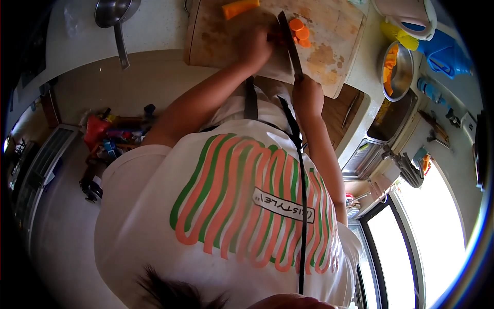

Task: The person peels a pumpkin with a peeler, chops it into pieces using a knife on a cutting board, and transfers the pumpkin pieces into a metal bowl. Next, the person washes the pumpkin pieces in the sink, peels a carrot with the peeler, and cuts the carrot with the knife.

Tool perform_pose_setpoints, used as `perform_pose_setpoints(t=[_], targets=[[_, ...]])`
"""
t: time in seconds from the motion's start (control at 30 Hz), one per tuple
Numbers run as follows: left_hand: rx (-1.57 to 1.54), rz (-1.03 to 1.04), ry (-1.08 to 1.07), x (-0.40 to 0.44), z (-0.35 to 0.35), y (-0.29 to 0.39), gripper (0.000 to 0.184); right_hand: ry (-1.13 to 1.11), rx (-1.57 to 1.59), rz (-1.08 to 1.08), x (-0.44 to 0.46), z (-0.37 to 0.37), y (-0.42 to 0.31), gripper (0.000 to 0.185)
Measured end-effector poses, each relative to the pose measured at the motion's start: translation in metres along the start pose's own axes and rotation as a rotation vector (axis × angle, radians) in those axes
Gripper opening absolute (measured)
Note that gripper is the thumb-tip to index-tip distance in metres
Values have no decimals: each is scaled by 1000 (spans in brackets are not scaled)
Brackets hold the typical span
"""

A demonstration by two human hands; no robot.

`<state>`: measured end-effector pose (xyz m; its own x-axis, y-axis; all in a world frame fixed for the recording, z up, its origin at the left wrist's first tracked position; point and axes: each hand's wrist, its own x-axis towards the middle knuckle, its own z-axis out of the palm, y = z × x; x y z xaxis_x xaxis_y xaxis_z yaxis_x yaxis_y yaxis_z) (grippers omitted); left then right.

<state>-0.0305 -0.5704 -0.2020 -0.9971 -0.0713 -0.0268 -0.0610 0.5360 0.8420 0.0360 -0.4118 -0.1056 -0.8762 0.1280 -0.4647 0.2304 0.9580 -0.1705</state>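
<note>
My right hand (309, 97) is closed round the handle of a knife (291, 46), whose dark blade points up the view across a wooden cutting board (329, 64). Left of the blade, my left hand (254, 47) is closed on a carrot, of which only a little orange shows beside the fingers; the fingertips are dark and blurred. Several round carrot slices (298, 32) lie against the blade's right side. A larger orange piece (241, 8) rests near the board's top left edge.
Right of the board, a metal bowl (408, 77) holds orange pieces, with a sink (393, 118) beside it. A metal ladle (120, 44) lies on the counter (154, 31) at the upper left. A blue container (445, 54) and white jug (411, 13) stand at the upper right.
</note>
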Motion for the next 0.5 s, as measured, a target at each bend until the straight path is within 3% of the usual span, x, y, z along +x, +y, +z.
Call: perform_pose_setpoints(t=[0.13,0.33,0.5], targets=[[-19,-75,-66,8,-4,2,11,78,109,-22,6,-11,-3,30],[-71,-130,-157,9,-15,11,19,-6,42,21,-15,-15,-3,29],[181,-106,-154,12,19,-26,15,-12,25,-6,6,1,-10,26]])
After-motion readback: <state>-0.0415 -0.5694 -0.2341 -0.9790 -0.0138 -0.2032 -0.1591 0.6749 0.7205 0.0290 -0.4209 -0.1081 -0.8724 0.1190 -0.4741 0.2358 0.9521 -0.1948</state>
